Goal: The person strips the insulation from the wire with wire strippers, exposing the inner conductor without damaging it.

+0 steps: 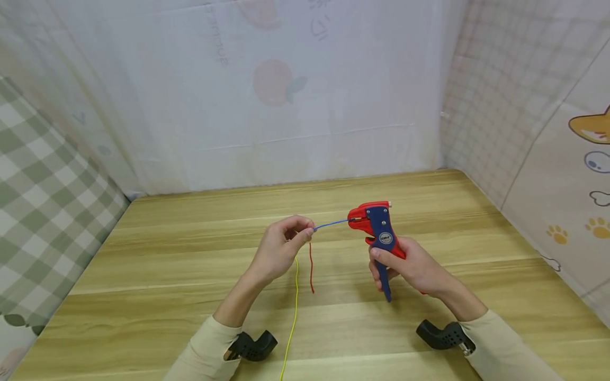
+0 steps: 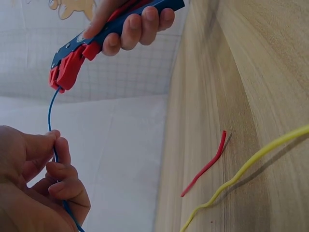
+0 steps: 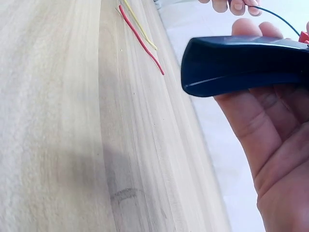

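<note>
In the head view my left hand point(image 1: 281, 246) pinches a blue wire point(image 1: 332, 224) between thumb and forefinger. The wire runs right from the fingertips, and its end sits in the mouth of a red and dark-blue wire stripper point(image 1: 378, 225). My right hand point(image 1: 414, 264) grips the stripper by its handles, thumb across the blue side, holding it upright above the table. In the left wrist view the blue wire point(image 2: 49, 113) bows slightly between the left fingertips and the tool's red nose. The right wrist view shows the dark-blue handle point(image 3: 231, 65) across the right palm.
A red wire point(image 1: 312, 270) and a long yellow wire point(image 1: 294, 312) lie on the wooden table point(image 1: 167, 296), near and below the left hand. Black wrist camera mounts point(image 1: 254, 346) stick out from both sleeves. Cloth-covered walls point(image 1: 190, 106) enclose the table's back and sides.
</note>
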Tool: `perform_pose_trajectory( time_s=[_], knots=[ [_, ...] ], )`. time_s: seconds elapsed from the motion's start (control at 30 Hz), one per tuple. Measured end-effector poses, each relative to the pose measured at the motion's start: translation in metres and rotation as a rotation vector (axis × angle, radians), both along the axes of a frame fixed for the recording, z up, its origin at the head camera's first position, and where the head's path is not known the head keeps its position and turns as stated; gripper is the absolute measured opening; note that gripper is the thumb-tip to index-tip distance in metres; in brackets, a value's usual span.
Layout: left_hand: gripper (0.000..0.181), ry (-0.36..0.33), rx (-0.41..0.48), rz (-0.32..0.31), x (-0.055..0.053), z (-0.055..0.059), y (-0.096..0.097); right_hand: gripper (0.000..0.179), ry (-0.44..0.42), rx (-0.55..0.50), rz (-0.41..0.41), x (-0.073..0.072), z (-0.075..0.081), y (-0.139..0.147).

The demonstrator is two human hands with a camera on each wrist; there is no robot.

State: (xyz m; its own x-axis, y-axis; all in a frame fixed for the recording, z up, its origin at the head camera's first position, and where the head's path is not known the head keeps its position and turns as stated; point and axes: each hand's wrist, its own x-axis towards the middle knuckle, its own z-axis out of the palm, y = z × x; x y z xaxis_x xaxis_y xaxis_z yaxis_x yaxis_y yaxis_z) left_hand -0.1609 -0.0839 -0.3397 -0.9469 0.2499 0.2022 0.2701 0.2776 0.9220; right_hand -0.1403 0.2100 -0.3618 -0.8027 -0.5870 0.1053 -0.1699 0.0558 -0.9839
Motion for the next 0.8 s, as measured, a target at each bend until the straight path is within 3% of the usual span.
perform_pose_trajectory(
  time_s=[0.4,0.8],
  knots=[
    [0.011,-0.022,0.033,-0.022,-0.0006,-0.0006,0.0007,0.030,-0.003,0.018,-0.005,0.0002,0.0007,0.0003],
    [0.011,-0.056,0.024,-0.040,0.0013,-0.0005,0.0009,0.019,-0.013,0.024,0.010,0.0005,0.0005,0.0016]
  ],
)
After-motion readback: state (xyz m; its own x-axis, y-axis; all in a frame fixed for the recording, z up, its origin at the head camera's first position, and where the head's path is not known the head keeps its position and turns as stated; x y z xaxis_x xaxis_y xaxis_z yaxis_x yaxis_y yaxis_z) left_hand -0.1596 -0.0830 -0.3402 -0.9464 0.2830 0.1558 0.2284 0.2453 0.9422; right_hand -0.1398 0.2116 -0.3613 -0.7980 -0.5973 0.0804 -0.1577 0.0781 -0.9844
